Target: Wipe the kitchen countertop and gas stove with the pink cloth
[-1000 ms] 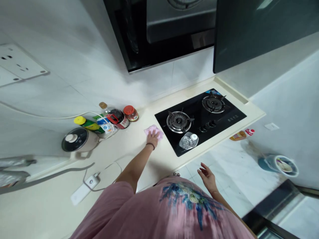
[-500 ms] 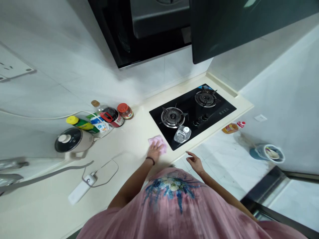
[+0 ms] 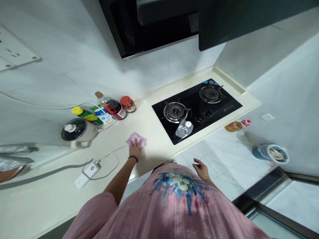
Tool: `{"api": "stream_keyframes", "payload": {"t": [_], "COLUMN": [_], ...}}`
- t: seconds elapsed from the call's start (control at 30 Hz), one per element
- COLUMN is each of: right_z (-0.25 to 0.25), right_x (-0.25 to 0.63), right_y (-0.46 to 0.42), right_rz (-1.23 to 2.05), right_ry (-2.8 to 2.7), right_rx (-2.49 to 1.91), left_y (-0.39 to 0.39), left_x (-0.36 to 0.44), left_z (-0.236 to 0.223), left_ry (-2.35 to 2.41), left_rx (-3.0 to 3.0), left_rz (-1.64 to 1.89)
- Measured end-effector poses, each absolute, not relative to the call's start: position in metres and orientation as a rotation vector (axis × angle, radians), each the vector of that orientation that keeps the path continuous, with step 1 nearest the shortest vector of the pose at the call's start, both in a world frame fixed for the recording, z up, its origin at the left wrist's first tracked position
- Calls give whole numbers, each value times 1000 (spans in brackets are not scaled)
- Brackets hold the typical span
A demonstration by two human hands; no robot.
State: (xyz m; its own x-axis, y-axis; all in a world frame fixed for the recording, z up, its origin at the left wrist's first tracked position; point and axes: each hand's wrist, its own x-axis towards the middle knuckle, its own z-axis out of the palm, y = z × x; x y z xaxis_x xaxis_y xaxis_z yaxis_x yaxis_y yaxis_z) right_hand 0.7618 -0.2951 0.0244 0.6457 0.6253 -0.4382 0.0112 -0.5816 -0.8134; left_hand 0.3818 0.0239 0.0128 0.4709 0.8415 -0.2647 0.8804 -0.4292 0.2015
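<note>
On the pale countertop, my left hand presses down on a crumpled pink cloth, left of the stove. Its fingers cover part of the cloth. My right hand hangs in the air in front of the counter edge, fingers loosely apart and holding nothing. A clear plastic bottle with a white cap stands on the front left part of the black gas stove, beside the near burner.
Along the wall are a red-lidded jar, a dark bottle, a yellow-capped green bottle and an electric pot. A white power bank with a cable lies left. On the floor are an oil bottle and a bucket.
My left hand has slid the pink cloth leftward, away from the stove. My right hand has shifted slightly right and down. The view has tilted a little.
</note>
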Motion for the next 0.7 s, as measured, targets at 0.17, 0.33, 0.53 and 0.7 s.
{"api": "stream_keyframes", "payload": {"t": [0.17,0.33,0.53,0.7], "right_z": [24,19,24,21], "right_x": [765,770,772,776], "right_y": [-285,-274,-299,-351], "right_rz": [930,901,880,780], "right_ry": [-585,-577,-468,-345], "right_rx": [-1987,-1999,-2013,-2049], "left_y": [-76,-96,-86,-85], "left_x": [417,475,563,643], "left_z": [-6,-10,-7,-7], "left_ry": [1138,692,369,286], "left_rx": [2490,2601,2674,2690], "left_rz": [-135,-174,-157,-159]}}
